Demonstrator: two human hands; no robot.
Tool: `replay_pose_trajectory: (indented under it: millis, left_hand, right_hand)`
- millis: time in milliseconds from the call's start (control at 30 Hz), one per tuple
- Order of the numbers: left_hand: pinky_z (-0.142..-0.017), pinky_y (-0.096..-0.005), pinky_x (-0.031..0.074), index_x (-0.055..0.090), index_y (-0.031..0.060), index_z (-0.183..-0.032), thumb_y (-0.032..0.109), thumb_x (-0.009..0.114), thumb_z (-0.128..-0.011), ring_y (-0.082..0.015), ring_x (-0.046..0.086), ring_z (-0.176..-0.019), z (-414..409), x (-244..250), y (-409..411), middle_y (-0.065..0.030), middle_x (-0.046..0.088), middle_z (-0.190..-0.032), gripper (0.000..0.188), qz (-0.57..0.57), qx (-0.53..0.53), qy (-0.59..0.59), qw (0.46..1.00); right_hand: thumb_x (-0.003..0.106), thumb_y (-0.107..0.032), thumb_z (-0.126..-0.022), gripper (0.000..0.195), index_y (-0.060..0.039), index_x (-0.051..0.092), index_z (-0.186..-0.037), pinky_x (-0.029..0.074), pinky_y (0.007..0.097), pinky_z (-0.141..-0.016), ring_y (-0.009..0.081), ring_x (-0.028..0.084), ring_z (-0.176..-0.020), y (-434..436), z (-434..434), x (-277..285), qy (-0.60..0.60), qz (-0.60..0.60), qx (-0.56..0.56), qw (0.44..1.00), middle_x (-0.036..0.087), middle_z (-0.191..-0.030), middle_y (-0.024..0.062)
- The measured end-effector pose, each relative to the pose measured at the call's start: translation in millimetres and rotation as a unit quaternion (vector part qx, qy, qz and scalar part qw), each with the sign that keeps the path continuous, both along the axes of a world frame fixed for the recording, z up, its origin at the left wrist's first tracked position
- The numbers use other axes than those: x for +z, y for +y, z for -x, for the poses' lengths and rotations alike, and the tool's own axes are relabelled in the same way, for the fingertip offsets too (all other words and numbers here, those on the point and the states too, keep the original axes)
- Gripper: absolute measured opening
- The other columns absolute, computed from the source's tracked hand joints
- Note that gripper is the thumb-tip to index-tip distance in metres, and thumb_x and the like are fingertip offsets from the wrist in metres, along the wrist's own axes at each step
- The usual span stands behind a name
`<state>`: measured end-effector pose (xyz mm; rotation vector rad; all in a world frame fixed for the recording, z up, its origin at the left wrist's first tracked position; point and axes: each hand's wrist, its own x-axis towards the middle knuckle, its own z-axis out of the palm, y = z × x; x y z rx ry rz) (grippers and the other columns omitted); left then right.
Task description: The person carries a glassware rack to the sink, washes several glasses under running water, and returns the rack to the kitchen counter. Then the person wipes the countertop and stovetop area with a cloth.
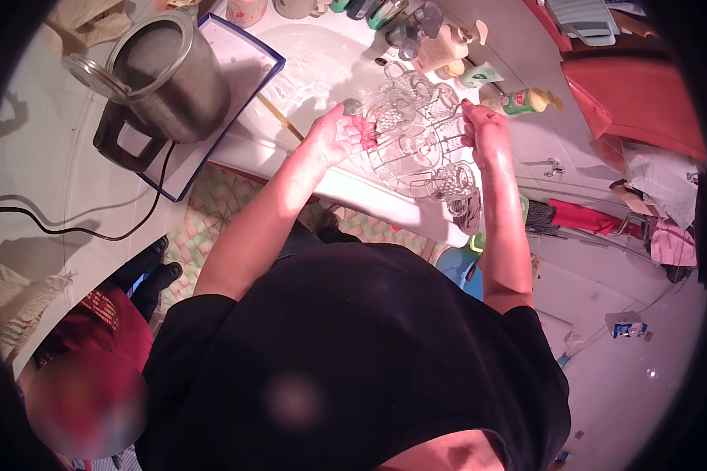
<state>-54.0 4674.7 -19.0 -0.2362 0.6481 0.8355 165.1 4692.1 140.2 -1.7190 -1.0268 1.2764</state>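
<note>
Several clear glass mugs hang or sit around a wire rack (pixel 396 154) at the front edge of a white sink (pixel 306 44). My left hand (pixel 344 134) is at the rack's left side, palm up, its fingertips against the wire beside a dimpled glass mug (pixel 392 109). On the right side, my right hand (pixel 486 126) grips the rack's wire with bent fingers. Another glass mug (pixel 456 178) is at the rack's near right end, close to the sink's rim. Water shows in the basin behind the rack.
A steel electric kettle (pixel 197 82) with its lid up stands on a blue-edged tray (pixel 235 50), its black cord (pixel 82 229) running left. A pump bottle (pixel 442 50), a tube (pixel 482 75) and a green-yellow bottle (pixel 518 101) line the sink's far right side. Another person (pixel 115 329) is at lower left.
</note>
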Motion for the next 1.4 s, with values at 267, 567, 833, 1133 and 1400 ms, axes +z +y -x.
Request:
replay_pose_trajectory:
  millis: [267, 567, 833, 1133, 1400]
  left_hand:
    - [-0.096, -0.0505, 0.039, 0.044, -0.009, -0.121, 0.053, 0.034, -0.093, -0.0354, 0.052, -0.111, 6, -2, -20, -0.0243, 0.053, -0.119, 0.069, -0.066, -0.052, -0.029, 0.996]
    - [-0.089, -0.0539, 0.042, 0.049, -0.002, -0.116, 0.056, 0.027, -0.093, -0.0326, 0.055, -0.104, -22, -2, -28, -0.0183, 0.057, -0.111, 0.066, -0.088, 0.042, -0.12, 0.988]
    - [-0.092, -0.0542, 0.04, 0.051, 0.0003, -0.118, 0.06, 0.018, -0.093, -0.0296, 0.056, -0.105, -40, 15, -47, -0.0158, 0.06, -0.108, 0.072, -0.093, 0.066, -0.114, 0.987]
    - [-0.084, -0.0461, 0.047, 0.049, 0.0033, -0.119, 0.018, 0.048, -0.091, -0.0295, 0.058, -0.095, -25, -26, -52, -0.0168, 0.059, -0.099, 0.031, -0.031, 0.088, 0.231, 0.968]
    - [-0.093, -0.0359, 0.04, 0.048, -0.0008, -0.119, 0.006, 0.061, -0.08, -0.0303, 0.051, -0.104, -41, -4, -87, -0.0188, 0.046, -0.122, 0.042, -0.293, 0.152, 0.72, 0.61]
  right_hand:
    - [0.057, -0.017, -0.089, 0.027, -0.012, 0.048, -0.064, 0.021, 0.0229, -0.041, 0.0043, 0.023, -0.044, -2, 12, 13, -0.03, -0.02, -0.027, 0.999, 0.032, -0.056, -0.008]
    - [0.058, -0.018, -0.089, 0.026, -0.011, 0.048, -0.066, 0.022, 0.0236, -0.042, 0.005, 0.024, -0.044, -8, 7, 11, -0.024, -0.033, 0.039, 0.998, 0.032, -0.055, -0.0075]
    - [0.058, -0.023, -0.089, 0.026, -0.0102, 0.053, -0.067, 0.025, 0.0239, -0.043, 0.0051, 0.028, -0.044, -13, 7, 12, -0.095, -0.073, 0.021, 0.993, 0.035, -0.054, -0.0081]
    - [0.064, -0.029, -0.085, 0.029, -0.0023, 0.061, -0.075, 0.039, 0.0263, -0.046, 0.0098, 0.043, -0.051, -15, -2, 6, -0.115, -0.103, 0.074, 0.985, 0.05, -0.063, -0.001]
    - [0.062, -0.023, -0.086, 0.027, -0.0008, 0.06, -0.072, 0.036, 0.0279, -0.044, 0.0103, 0.042, -0.048, -13, 1, -8, -0.059, -0.092, 0.074, 0.991, 0.051, -0.058, 0.0005]
